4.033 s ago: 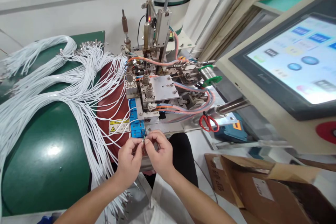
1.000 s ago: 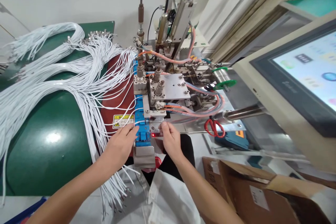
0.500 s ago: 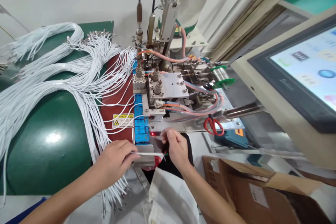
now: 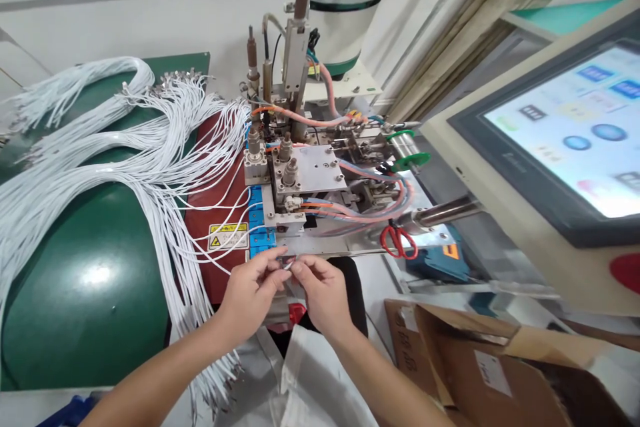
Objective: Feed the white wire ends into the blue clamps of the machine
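My left hand (image 4: 250, 297) and my right hand (image 4: 324, 293) meet just in front of the machine's near edge. Both are closed in a pinch on the end of a white cable (image 4: 288, 266); only a short bit shows between the fingertips. Just beyond my left fingers runs a row of blue clamps (image 4: 257, 219) along the machine's left side, with several white cables (image 4: 235, 210) leading into it. A large bundle of white cables (image 4: 107, 173) fans over the green table (image 4: 80, 280) to the left. My fingers hide the nearest clamps.
Ahead stands the soldering machine (image 4: 317, 170) with hoses and a green-flanged spool of wire (image 4: 406, 151). Red-handled scissors (image 4: 399, 241) lie at its right. A touch screen (image 4: 570, 127) juts in at right, above an open cardboard box (image 4: 480, 360). A warning label (image 4: 229, 237) marks the red-brown plate.
My left hand has moved right and up to meet my right hand at the cable end. The length of cable stretched between them is now mostly hidden. The view has shifted slightly.
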`<state>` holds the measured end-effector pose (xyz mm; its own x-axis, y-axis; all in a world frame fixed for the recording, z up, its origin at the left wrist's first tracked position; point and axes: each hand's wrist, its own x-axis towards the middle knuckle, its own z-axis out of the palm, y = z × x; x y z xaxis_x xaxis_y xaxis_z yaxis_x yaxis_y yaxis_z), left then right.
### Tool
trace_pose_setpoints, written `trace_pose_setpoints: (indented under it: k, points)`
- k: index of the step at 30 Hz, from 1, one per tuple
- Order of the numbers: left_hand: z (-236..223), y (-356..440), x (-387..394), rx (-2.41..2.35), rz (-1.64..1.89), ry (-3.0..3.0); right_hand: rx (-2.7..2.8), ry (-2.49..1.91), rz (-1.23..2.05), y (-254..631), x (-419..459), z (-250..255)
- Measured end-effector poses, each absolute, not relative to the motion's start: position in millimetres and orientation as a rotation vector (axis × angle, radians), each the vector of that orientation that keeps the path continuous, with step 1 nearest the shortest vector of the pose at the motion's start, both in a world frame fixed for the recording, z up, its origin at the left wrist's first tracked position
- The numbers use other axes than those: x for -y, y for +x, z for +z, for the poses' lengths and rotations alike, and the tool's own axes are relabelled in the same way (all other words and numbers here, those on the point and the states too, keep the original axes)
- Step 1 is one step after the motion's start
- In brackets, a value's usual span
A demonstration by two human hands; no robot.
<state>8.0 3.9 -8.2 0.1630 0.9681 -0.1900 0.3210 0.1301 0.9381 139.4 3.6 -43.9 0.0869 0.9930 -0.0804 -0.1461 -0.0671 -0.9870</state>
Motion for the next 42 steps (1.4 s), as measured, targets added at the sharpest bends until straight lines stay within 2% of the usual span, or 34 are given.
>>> trace_pose_setpoints:
  k: [3, 5, 7, 12, 15, 19, 22, 26, 29, 33, 36, 42]
  points:
    - [-12.2, 8.4, -3.9, -1.346, 0.827, 1.316, 1.383, -1.199, 0.856, 143.2, -1.1, -42.5]
    - [-12.7, 7.0, -4.1, -1.34, 0.856, 1.3, 1.596, -1.131, 0.7, 148.8, -1.4, -40.9]
    - [-11.9, 5.7, -4.3, -1.348, 0.874, 1.283, 1.646, -1.099, 0.735, 153.6, -4.1, -38.3]
    - [-11.5, 6.4, -3.4, -1.339, 0.871, 1.393, 1.392, -1.09, 1.112, 155.6, -16.7, -29.1]
    - [-14.6, 7.9, -2.7, -1.403, 0.846, 1.528, 1.407, -1.096, 1.227, 155.4, -22.0, -23.5]
    - [-20.3, 6.5, -1.3, -1.56, 0.903, 1.808, 1.537, -1.254, 1.115, 156.2, -23.5, -14.7]
    - [-24.9, 1.8, 1.1, -1.513, 1.008, 2.27, 1.623, -1.365, 1.03, 154.0, -22.7, -8.3]
    - [-28.1, -2.4, 4.1, -1.491, 0.931, 2.78, 1.596, -1.449, 1.001, 149.3, -23.0, -6.7]
    - [-25.5, -1.0, 3.2, -1.524, 0.922, 2.551, 1.371, -1.374, 1.261, 148.2, -24.2, -12.5]
    - [-18.3, 1.0, -0.6, -1.542, 0.819, 1.779, 1.03, -1.178, 1.547, 146.6, -23.7, -23.3]
    - [-14.9, 0.4, -2.9, -1.494, 0.744, 1.464, 1.005, -1.148, 1.501, 143.3, -22.3, -27.7]
    - [-13.5, 0.3, -5.3, -1.391, 0.708, 1.276, 1.158, -1.231, 1.318, 137.8, -20.8, -27.9]
